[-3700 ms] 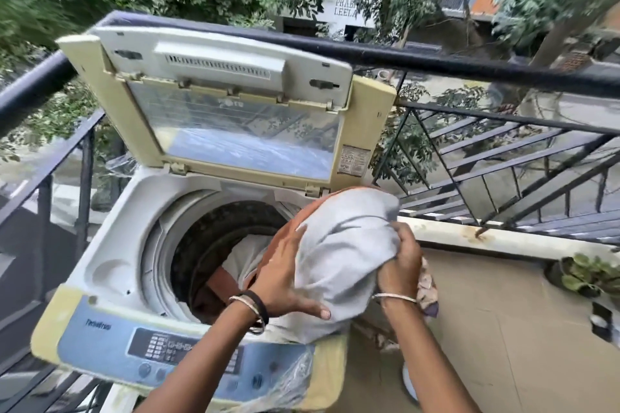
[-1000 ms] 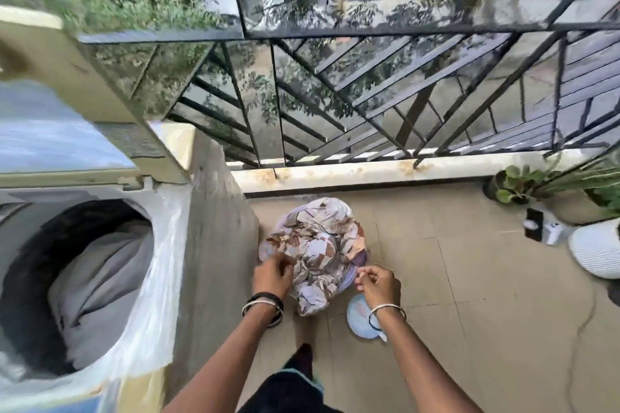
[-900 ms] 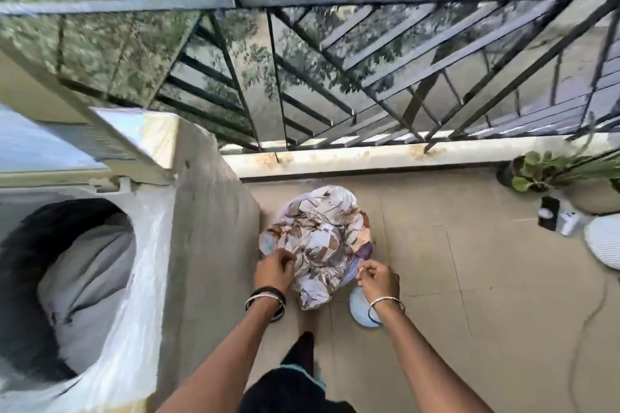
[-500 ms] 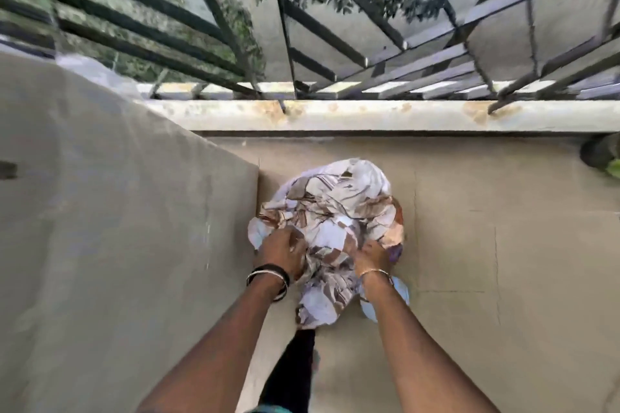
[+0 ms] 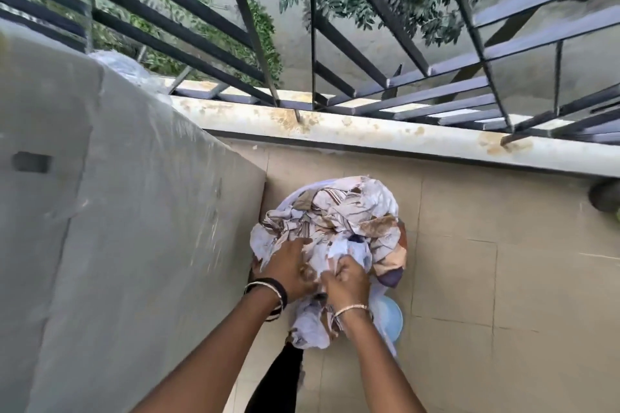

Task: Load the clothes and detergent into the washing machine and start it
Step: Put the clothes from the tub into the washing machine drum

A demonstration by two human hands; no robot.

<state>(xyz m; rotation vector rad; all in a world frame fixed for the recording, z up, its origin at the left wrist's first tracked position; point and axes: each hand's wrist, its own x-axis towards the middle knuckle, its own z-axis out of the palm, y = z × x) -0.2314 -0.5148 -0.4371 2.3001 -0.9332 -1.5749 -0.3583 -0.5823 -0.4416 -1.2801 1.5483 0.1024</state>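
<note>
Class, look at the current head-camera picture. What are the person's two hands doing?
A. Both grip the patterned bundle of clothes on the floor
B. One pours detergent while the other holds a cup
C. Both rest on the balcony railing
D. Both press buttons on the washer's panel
A: the left hand and right hand are both closed into the patterned bundle of clothes, which sits on the tiled floor beside the washing machine.

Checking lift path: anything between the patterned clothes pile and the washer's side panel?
Head view: nothing. Only a narrow strip of bare floor tile separates the clothes pile from the washer's side panel.
</note>
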